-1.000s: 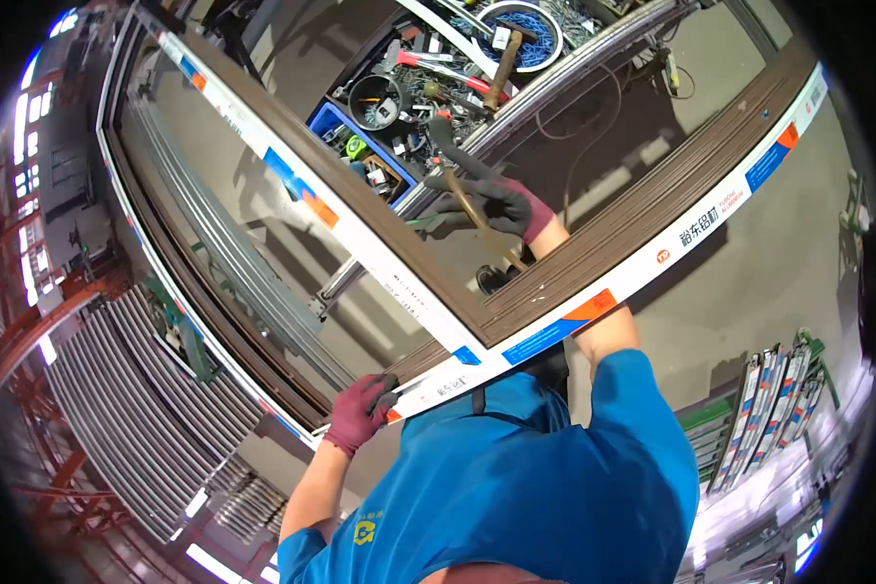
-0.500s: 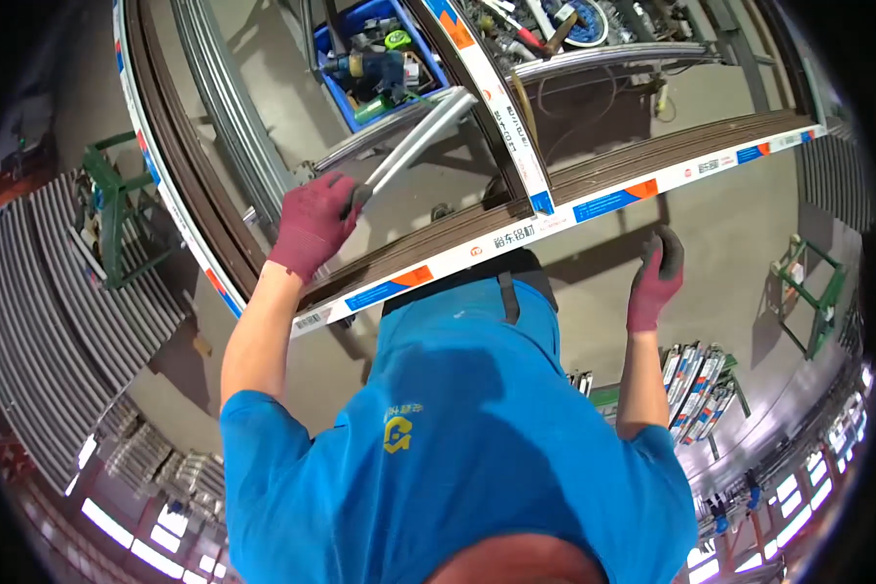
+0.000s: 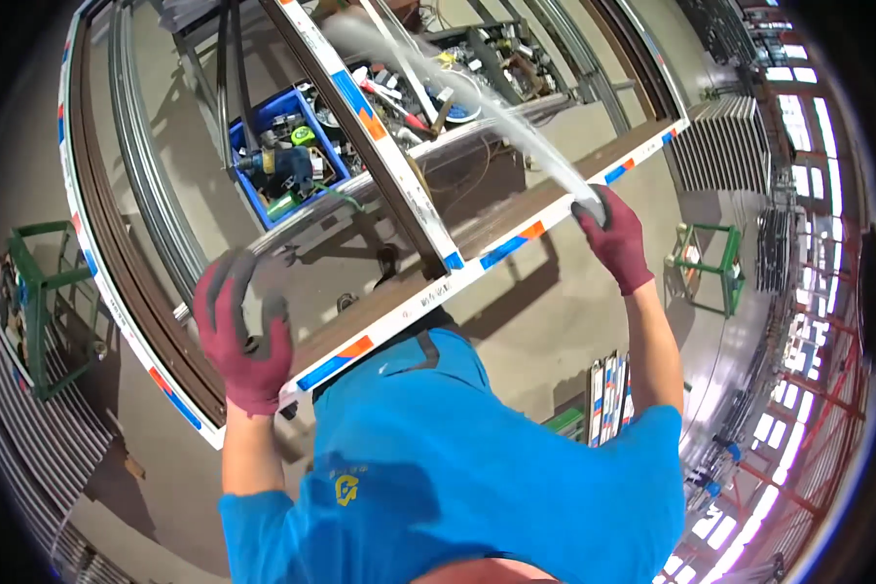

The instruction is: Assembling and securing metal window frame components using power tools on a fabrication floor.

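Observation:
My right hand (image 3: 618, 241), in a maroon glove with grey fingers, is closed round the near end of a long pale strip (image 3: 535, 146). The strip slants away to the far left over the window-like frame, its far part smeared by motion. Beneath it, the frame's near rail (image 3: 516, 245) is brown with white, blue and orange film on its side. My left hand (image 3: 248, 336), gloved alike, hovers at the frame's near left corner. Its fingers are apart and slightly bent, holding nothing.
Beyond the frame's bars sits a blue crate (image 3: 246, 202) with a drill (image 3: 280, 165) and small parts. Farther right lie a hammer (image 3: 442, 119) and loose hardware. Green stands (image 3: 35, 292) flank the frame, with stacked metal profiles (image 3: 725, 146) at the far right.
The pale strip was in my left hand and is now in my right, swung out to the right. My left hand has opened and moved left and nearer. The view has shifted right.

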The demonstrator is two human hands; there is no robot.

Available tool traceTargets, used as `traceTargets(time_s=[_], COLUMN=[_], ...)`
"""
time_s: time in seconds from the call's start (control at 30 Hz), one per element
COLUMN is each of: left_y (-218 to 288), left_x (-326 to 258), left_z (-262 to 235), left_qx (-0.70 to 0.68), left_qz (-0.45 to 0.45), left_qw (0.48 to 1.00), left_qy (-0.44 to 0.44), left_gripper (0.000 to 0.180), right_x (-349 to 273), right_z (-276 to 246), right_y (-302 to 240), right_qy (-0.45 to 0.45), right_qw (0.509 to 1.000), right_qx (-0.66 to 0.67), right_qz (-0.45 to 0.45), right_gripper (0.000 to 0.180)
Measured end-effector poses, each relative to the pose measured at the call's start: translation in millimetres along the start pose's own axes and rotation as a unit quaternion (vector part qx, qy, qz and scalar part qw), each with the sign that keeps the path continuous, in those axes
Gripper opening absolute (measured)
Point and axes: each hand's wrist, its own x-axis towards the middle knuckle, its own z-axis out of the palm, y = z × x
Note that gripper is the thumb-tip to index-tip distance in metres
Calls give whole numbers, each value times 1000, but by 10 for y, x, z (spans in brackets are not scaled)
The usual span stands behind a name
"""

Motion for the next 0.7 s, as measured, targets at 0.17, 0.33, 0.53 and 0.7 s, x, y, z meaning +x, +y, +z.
traceTargets(time_s=[0.17,0.33,0.53,0.7], left_y=[-406,-427,-1306,-2779], left_x=[-518,-672,-287,407], left_z=[353,963,1104,1814], left_qx=[16,69,140,160], left_qz=[-164,-254,-326,-345], left_qw=[971,920,912,916], left_qy=[-171,-291,-207,-127], left_gripper=[58,63,66,66], right_x=[1504,3041,3729,3853], right_z=[609,1990,2826,2805], right_y=[554,1684,1663,1416], right_qy=[-57,-178,-180,-190], right_qw=[986,964,937,917], right_qx=[-147,-83,-267,-325], right_qz=[53,176,136,131], right_gripper=[49,50,49,51])
